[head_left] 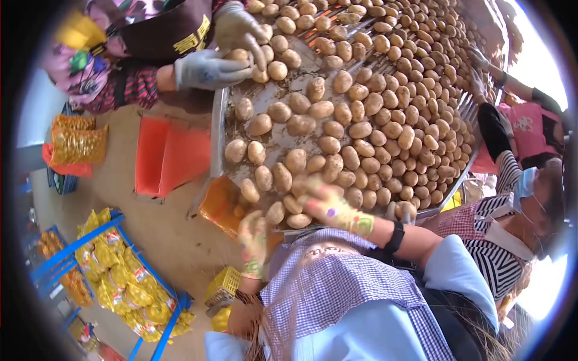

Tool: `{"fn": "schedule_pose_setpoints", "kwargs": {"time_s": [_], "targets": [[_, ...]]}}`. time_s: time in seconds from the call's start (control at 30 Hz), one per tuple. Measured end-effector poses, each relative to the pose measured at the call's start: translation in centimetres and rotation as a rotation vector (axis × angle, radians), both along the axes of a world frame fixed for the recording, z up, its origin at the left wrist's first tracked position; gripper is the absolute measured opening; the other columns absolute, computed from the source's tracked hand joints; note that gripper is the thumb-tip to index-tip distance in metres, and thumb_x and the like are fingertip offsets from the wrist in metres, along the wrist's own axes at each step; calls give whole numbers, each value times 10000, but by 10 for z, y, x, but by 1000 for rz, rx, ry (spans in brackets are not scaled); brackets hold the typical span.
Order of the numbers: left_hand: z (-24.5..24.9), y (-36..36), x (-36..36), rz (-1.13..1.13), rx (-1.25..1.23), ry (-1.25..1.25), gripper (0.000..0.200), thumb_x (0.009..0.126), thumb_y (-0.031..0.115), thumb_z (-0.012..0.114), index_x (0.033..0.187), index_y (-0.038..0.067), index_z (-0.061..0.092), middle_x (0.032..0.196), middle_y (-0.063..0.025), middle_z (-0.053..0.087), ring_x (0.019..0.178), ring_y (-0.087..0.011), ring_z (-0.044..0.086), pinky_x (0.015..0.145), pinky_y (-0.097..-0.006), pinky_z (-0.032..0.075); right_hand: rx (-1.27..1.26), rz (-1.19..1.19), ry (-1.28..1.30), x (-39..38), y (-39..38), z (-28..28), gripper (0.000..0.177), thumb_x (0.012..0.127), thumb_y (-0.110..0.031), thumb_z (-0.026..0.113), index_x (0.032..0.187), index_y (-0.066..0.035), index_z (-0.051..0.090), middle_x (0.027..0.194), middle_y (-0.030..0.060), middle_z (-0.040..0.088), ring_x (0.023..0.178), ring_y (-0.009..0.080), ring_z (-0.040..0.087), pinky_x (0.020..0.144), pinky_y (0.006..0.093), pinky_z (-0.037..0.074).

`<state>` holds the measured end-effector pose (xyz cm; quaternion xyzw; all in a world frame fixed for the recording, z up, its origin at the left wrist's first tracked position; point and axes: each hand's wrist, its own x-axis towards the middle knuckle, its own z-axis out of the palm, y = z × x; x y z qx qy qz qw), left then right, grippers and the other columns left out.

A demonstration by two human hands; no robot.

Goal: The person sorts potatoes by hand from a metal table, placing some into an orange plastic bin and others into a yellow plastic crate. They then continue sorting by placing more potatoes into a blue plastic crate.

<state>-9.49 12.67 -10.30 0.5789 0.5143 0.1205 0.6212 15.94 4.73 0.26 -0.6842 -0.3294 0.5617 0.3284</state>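
Across the metal table (277,141) spread soil-marked potatoes (407,137), the farthest cut off by the dark lens rim. Beyond the table's right edge, a co-worker in stripes (509,240) is partly cropped. Left of the table, on the brown floor, stand a blue rack (78,253) and a red bin (171,157). An orange mesh bag (220,204) hangs by its near-left corner. At its near edge, the gloved right hand (328,207) blurs over potatoes; the gloved left hand (253,240) points upward beside the bag. Neither grip can be told. The nearest potato (299,221) lies lengthwise along that edge.
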Motion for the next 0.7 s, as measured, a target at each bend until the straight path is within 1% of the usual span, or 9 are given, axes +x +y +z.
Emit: {"fn": "schedule_pose_setpoints", "kwargs": {"time_s": [0.07,0.13,0.2,0.3,0.4,0.47,0.53,0.67,0.7], "targets": [[-54,13,-36,87,-58,56,447,980,263,638,1324,-7,547,1356,-162,552,1200,-253,562,1069,-381,410,65,-343,-421,40,-3,-8,682,897,-281,648,1428,72,406,1396,287,483,1334,399,450,1137,404,351],[-43,26,-36,5,-7,251,491,978,281,637,1349,-17,518,1346,-181,558,1228,-297,544,1072,-418,410,130,-165,-1200,73,-27,-77,706,877,-248,631,1462,36,355,1447,276,417,1386,459,351,1167,545,251],[-23,44,-17,-181,609,414,528,969,299,638,1357,-30,496,1342,-213,553,1252,-365,518,1074,-454,407,122,-82,-1060,55,-21,-81,728,865,-259,651,1465,28,355,1478,275,385,1413,452,314,1179,545,231],[22,57,47,-302,628,205,553,933,292,656,1355,-29,498,1361,-227,535,1264,-400,500,1078,-473,401,107,108,-775,28,-17,-82,773,841,-282,691,1473,11,355,1538,273,320,1467,438,239,1204,545,192],[20,54,97,-559,946,134,579,885,287,681,1358,1,508,1398,-207,512,1290,-411,476,1101,-507,379,355,147,-711,33,-8,-78,541,799,-188,692,1300,-34,557,1469,242,430,1371,433,400,1145,528,326],[7,40,106,-714,931,273,629,852,290,682,1395,25,508,1492,-153,429,1389,-411,350,1167,-540,285,462,-185,-901,70,11,-71,442,784,-113,653,1217,-48,592,1282,211,563,1166,420,563,963,509,480],[6,33,105,-716,977,321,652,818,282,699,1392,33,513,1478,-141,435,1385,-408,346,1162,-552,281,217,-52,-1009,99,27,-72,354,781,-69,626,1135,-50,619,1098,169,610,970,387,620,780,488,519],[-14,39,69,-606,1044,360,606,795,282,723,1326,47,546,1409,-144,470,1354,-407,369,1140,-563,293,120,249,-1074,96,28,-115,322,745,-94,678,1061,-43,641,980,170,613,895,374,620,729,473,509],[-16,40,54,-545,994,349,584,796,276,725,1309,57,548,1394,-157,476,1348,-403,378,1129,-561,308,106,264,-952,99,24,-108,349,795,-99,706,1127,-21,634,1038,136,650,956,291,647,776,411,534]]}}
